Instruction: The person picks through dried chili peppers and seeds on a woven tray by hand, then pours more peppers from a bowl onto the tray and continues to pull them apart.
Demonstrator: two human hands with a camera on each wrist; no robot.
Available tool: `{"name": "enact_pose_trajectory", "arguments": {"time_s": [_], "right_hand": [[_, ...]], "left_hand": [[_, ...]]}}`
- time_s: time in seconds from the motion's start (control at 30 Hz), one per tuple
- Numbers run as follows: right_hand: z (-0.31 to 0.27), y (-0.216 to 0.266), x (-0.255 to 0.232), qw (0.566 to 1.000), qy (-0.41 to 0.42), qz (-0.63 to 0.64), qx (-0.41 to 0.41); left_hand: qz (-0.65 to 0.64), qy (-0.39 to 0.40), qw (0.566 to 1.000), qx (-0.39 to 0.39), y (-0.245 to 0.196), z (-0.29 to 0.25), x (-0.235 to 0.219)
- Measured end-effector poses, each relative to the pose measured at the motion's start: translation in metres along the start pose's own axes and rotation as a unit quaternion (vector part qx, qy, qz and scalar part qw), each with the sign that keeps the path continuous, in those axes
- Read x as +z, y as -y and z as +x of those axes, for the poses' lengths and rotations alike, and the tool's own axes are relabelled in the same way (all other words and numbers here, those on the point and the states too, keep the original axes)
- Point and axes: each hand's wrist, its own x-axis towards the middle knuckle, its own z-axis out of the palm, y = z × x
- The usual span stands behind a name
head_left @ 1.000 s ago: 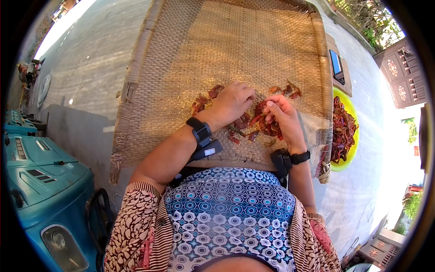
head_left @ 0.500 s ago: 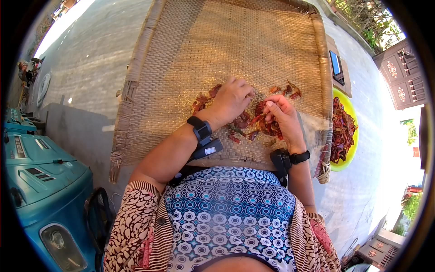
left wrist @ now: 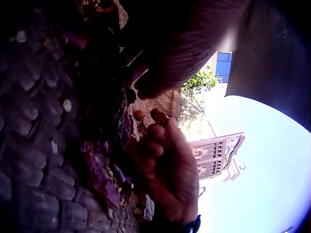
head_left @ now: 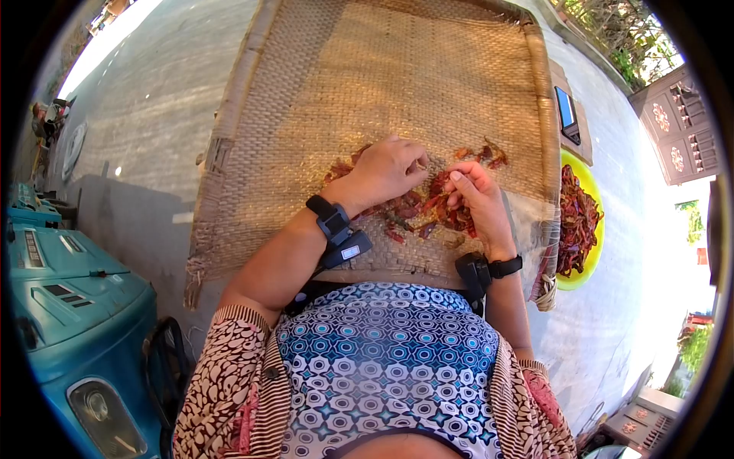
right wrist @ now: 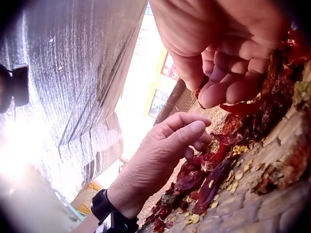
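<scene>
Torn dried red chillies (head_left: 405,206) lie among pale seeds on a woven mat (head_left: 367,84). My left hand (head_left: 388,170) hovers low over them with bent fingers; in the right wrist view the left hand (right wrist: 158,158) has thumb and forefinger close together, and whether anything is between them cannot be made out. Just right of it, my right hand (head_left: 482,200) pinches a small dark red piece (left wrist: 158,116) between thumb and fingertips, palm turned up in the left wrist view. Beneath the right hand (right wrist: 233,53), more red chilli pieces (right wrist: 233,128) lie heaped.
A yellow-green basin (head_left: 599,195) of whole red chillies stands beyond the mat's right edge, below a phone (head_left: 566,107) on a board. A few chilli scraps (head_left: 489,153) lie beyond my right hand. A teal vehicle (head_left: 84,306) stands at left.
My left hand and wrist have shifted slightly left and toward me, covering more of the chilli pieces at the left. The right hand has stayed almost in place.
</scene>
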Motion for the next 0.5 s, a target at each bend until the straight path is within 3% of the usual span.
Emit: {"name": "enact_pose_trajectory", "arguments": {"time_s": [0.33, 0.43, 0.5], "right_hand": [[0.0, -0.001, -0.003, 0.998, -0.011, 0.062, -0.03], [-0.002, 0.002, -0.004, 0.993, -0.019, 0.097, -0.057], [-0.004, 0.006, -0.006, 0.989, -0.026, 0.122, -0.074]], "left_hand": [[0.004, 0.181, 0.983, 0.033, 0.012, 0.0, -0.025], [-0.042, 0.165, 0.985, 0.025, 0.012, -0.001, -0.026], [-0.064, 0.177, 0.981, -0.053, 0.005, -0.002, -0.028]]}}
